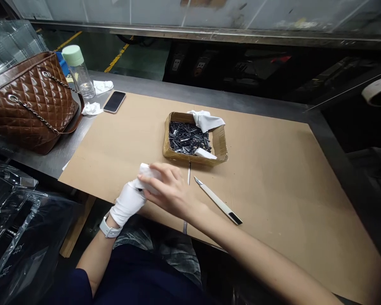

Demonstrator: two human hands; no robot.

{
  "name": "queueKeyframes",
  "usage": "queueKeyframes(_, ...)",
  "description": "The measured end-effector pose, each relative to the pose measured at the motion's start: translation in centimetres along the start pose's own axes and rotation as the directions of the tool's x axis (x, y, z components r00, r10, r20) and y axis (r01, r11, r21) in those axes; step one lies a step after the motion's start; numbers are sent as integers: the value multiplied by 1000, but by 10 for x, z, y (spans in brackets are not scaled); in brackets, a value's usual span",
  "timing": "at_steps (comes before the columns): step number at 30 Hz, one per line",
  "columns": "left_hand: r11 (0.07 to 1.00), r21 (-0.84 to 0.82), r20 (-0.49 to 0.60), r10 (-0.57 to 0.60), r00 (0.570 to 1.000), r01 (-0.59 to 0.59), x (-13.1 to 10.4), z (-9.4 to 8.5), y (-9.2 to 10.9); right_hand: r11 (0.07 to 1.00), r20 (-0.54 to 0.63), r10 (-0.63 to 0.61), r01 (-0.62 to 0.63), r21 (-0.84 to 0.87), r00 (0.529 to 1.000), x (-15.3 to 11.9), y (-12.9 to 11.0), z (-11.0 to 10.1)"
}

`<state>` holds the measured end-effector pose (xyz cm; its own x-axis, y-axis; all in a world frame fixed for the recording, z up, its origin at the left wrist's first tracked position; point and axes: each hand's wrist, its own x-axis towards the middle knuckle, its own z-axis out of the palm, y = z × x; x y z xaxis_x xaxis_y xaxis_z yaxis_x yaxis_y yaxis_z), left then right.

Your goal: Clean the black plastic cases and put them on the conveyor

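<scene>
My left hand [130,201], in a white glove with a pale watch at the wrist, is closed near the cardboard's front edge. A small dark bit shows at its fingers, but what it holds is mostly hidden. My bare right hand [169,188] lies over those fingertips, closed on a folded white cloth [144,171] pressed against them. Beyond the hands stands a shallow cardboard box [168,150] of small black pieces [186,137]. One white cloth [207,121] drapes over its back rim, and a white pad [205,153] lies inside. Right of my hands rests a craft knife [218,201], blade toward the box.
Brown cardboard [273,178] covers the metal table. At the left are a brown quilted handbag [31,99], a clear bottle [79,72] with a green lid, crumpled tissues [92,109] and a phone [114,102]. Clear plastic trays [12,199] sit at lower left.
</scene>
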<state>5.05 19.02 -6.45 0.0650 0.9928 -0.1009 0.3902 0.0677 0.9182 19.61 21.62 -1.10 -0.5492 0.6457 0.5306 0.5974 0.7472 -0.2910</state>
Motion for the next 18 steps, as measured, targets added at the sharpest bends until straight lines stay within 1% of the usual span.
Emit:
queueKeyframes(1,1000,14,4,-1,1000,1,-2,-1,1,995,7,76,-77,57,997,1,4,2)
queueKeyframes(2,1000,30,3,2,1000,-2,-4,-3,3,974,27,177,-179,139,984,2,9,5)
queueKeyframes(3,999,41,-5,5,1000,-5,-8,-4,5,928,59,286,-292,231,956,3,13,8)
queueKeyframes(4,999,42,-19,8,1000,-7,-11,-5,7,861,100,387,-398,317,917,3,15,12)
queueKeyframes(5,999,35,-36,11,999,-10,-14,-6,8,789,132,465,-477,386,875,2,15,14)
queueKeyframes(6,1000,21,-47,11,999,-10,-17,-7,8,734,142,515,-520,436,845,1,14,17)
queueKeyframes(7,1000,2,-55,6,998,-6,-20,-7,8,707,125,542,-531,468,831,-1,10,20)
queueKeyframes(10,999,-50,-78,-12,997,8,-26,-7,4,713,16,557,-488,504,830,-8,-4,26)
queueKeyframes(11,998,-63,-100,-2,995,-4,-28,-7,2,697,10,573,-494,520,819,-10,-7,28)
queueKeyframes(13,995,-80,-145,47,988,-59,-32,-7,-3,610,58,643,-556,564,764,-13,-10,31)
queueKeyframes(14,993,-83,-152,72,986,-85,-34,-7,-5,562,86,673,-584,586,734,-15,-10,32)
queueKeyframes(15,991,-86,-146,86,985,-99,-35,-6,-7,528,99,692,-595,606,715,-16,-11,33)
queueKeyframes(17,991,-106,-118,73,990,-86,-38,-6,-10,497,68,707,-563,660,704,-17,-14,36)
queueKeyframes(18,990,-127,-113,53,992,-67,-39,-6,-11,466,62,718,-544,697,694,-18,-16,39)
